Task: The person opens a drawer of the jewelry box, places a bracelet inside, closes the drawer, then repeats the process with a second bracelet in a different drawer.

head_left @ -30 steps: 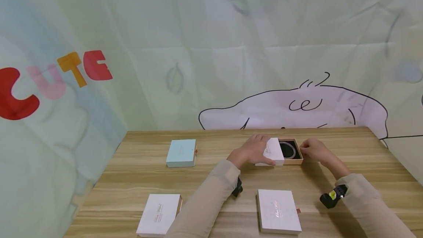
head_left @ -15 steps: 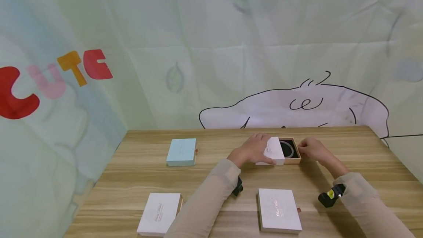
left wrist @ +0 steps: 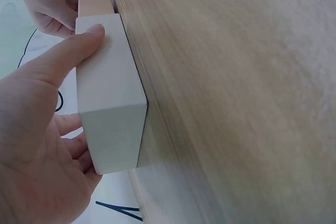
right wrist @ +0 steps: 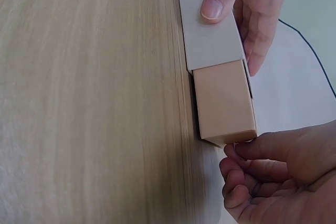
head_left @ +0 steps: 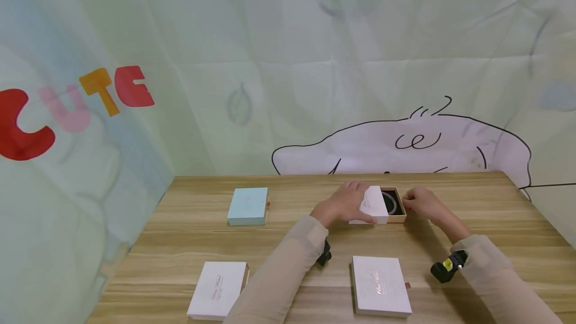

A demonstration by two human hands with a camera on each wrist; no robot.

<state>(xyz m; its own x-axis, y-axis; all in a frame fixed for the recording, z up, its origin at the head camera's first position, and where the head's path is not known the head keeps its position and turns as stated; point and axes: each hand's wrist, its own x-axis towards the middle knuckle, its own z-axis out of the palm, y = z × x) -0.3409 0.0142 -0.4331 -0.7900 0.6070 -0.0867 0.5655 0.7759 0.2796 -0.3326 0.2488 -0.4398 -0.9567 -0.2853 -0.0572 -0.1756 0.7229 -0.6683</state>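
At the back of the table lies a white slide-out gift box. Its peach-edged drawer sticks out to the right, and a grey bangle shows on the black lining. My left hand grips the white sleeve, thumb along the near side and fingers behind. At the drawer's outer end, thumb and forefinger of my right hand pinch a small pull tab, mostly hidden between them; the other fingers curl below.
A light blue box lies at the back left of the wooden table. One white box is at the front left, partly behind my left sleeve, and another white box is at the front. A printed curtain hangs behind.
The drawer has slid left, further into the white sleeve, so less of the bangle shows. My right hand has moved left along with it; my left hand stays on the sleeve.
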